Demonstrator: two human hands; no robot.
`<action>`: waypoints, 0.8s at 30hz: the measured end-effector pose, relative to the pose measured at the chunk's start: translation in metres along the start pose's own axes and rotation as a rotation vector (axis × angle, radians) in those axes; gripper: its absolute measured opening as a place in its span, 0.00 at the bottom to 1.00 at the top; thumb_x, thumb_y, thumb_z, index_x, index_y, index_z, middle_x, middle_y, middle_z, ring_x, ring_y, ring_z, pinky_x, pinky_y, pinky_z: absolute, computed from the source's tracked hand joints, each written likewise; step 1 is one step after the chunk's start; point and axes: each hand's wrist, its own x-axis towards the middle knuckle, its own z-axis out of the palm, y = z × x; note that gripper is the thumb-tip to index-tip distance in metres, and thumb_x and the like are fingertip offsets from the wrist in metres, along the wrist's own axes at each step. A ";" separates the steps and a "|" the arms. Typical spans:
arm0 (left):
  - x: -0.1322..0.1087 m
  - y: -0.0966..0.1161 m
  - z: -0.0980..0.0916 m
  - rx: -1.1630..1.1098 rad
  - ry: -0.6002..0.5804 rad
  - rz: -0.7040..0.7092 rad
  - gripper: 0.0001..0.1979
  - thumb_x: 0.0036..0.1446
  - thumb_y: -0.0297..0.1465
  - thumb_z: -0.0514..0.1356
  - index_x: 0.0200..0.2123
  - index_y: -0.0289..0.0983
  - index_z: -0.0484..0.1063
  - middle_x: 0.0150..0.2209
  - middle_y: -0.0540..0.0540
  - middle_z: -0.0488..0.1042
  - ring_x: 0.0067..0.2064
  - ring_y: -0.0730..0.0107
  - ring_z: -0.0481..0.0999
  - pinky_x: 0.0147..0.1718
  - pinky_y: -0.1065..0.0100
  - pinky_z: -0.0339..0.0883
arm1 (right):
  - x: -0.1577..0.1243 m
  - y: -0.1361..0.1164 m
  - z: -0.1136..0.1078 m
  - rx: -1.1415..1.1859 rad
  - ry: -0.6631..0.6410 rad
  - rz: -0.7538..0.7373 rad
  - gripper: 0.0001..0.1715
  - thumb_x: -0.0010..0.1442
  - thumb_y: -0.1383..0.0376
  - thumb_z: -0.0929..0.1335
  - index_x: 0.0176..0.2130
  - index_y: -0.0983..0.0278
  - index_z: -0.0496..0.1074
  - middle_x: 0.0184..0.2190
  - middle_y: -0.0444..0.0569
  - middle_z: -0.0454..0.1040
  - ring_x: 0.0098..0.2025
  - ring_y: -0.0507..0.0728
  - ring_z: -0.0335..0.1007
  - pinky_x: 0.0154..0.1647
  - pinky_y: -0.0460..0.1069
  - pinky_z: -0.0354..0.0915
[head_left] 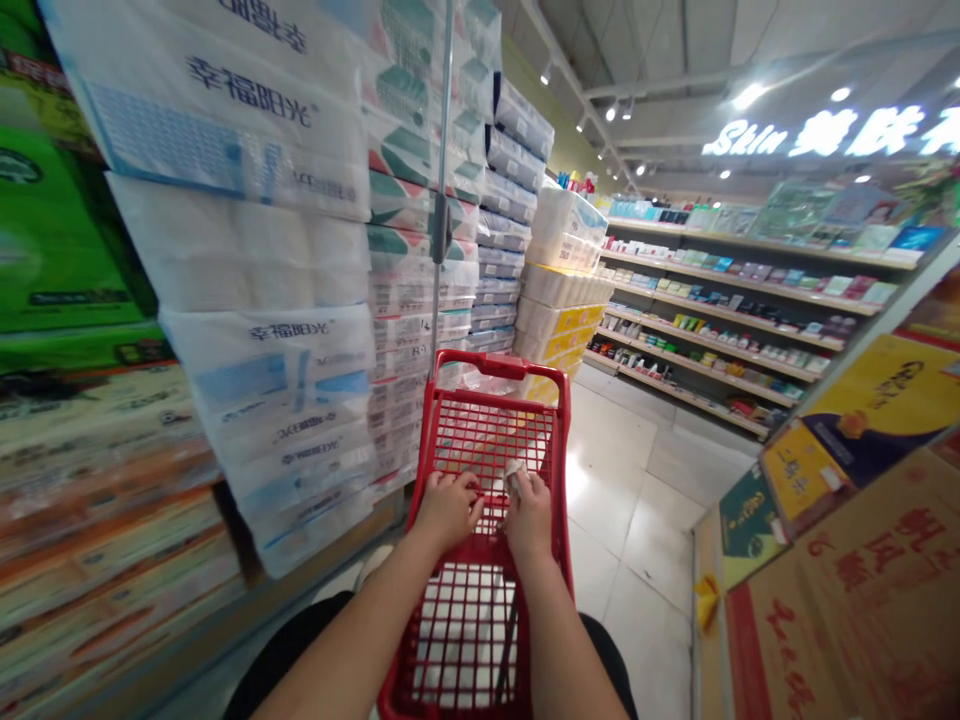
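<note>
A red plastic shopping cart [496,398] with gridded panels stands right in front of me. Over its upper grid, my left hand [450,508] is loosely bent with its fingers apart; no object shows in it. Whether its fingertips touch the grid is hard to tell. Close by on the right, my right hand [529,512] is closed on a small crumpled pale piece [514,468], like paper or cloth. Part of that piece is hidden behind the fingers. Both forearms reach over the lower grid.
Tall stacks of wrapped tissue packs [292,350] line the left side, with a thin metal post [442,130] before them. Shelves of small boxed goods [720,270] stand at the back right. Cartons [862,590] border the tiled floor [645,500] on the right.
</note>
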 end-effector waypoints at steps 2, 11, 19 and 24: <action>0.006 0.000 0.001 -0.005 -0.013 -0.007 0.17 0.62 0.37 0.50 0.34 0.43 0.80 0.47 0.47 0.75 0.45 0.65 0.71 0.52 0.54 0.52 | 0.000 0.006 0.001 0.026 -0.067 -0.035 0.26 0.58 0.75 0.61 0.52 0.60 0.72 0.45 0.53 0.70 0.45 0.57 0.66 0.47 0.52 0.65; 0.037 0.030 0.023 0.057 -0.017 -0.241 0.16 0.62 0.35 0.50 0.41 0.40 0.78 0.46 0.43 0.77 0.48 0.57 0.72 0.55 0.48 0.49 | 0.015 0.025 0.001 0.046 -0.007 0.051 0.30 0.50 0.79 0.62 0.49 0.59 0.74 0.45 0.53 0.71 0.45 0.58 0.67 0.47 0.54 0.66; 0.033 0.037 0.038 0.074 0.107 -0.164 0.20 0.64 0.35 0.47 0.34 0.42 0.79 0.49 0.48 0.77 0.50 0.57 0.69 0.58 0.48 0.46 | 0.028 0.039 -0.015 -0.015 0.026 0.082 0.27 0.54 0.77 0.61 0.49 0.59 0.74 0.44 0.54 0.71 0.45 0.59 0.66 0.46 0.53 0.64; 0.039 0.037 0.037 0.066 0.114 -0.148 0.19 0.64 0.33 0.47 0.34 0.41 0.79 0.48 0.48 0.76 0.50 0.57 0.68 0.59 0.48 0.46 | 0.029 0.029 -0.016 -0.009 -0.078 0.035 0.30 0.52 0.79 0.61 0.49 0.57 0.75 0.46 0.52 0.71 0.45 0.58 0.66 0.47 0.53 0.64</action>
